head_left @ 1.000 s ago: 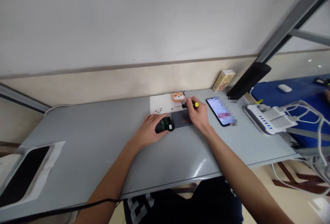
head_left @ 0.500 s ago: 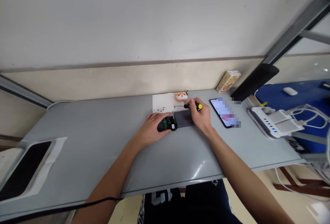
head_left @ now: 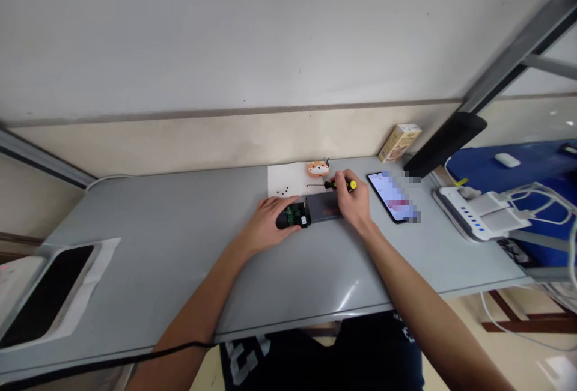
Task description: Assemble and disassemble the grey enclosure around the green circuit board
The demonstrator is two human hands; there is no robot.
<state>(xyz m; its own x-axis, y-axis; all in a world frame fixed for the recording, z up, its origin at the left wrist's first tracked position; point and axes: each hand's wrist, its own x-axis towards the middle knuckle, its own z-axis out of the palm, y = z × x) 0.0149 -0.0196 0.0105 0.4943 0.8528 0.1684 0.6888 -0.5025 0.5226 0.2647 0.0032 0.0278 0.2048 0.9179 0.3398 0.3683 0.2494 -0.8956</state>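
My left hand (head_left: 265,226) curls its thumb and fingers round the left end of a small black device, whose green circuit board (head_left: 295,213) lies exposed. A dark grey case (head_left: 322,206) continues from the board to the right; whether the two are joined is hard to make out. My right hand (head_left: 353,199) rests over the right end of the case and grips a black and yellow screwdriver (head_left: 330,185), its thin shaft pointing left. Just behind lies a white sheet of paper (head_left: 288,175) with several tiny dark screws (head_left: 282,191) and an orange animal-faced case (head_left: 318,168).
To the right lie a lit phone (head_left: 392,196), a yellow carton (head_left: 399,142), a black cylinder (head_left: 446,143) and a white power strip with plugs (head_left: 478,214). A dark-screened tablet-like slab (head_left: 49,292) is at the left. A black cable (head_left: 166,353) crosses the front.
My right hand and the screwdriver have shifted very slightly right, uncovering a bit more of the grey case. The left hand keeps its hold on the device. My legs below the table have moved.
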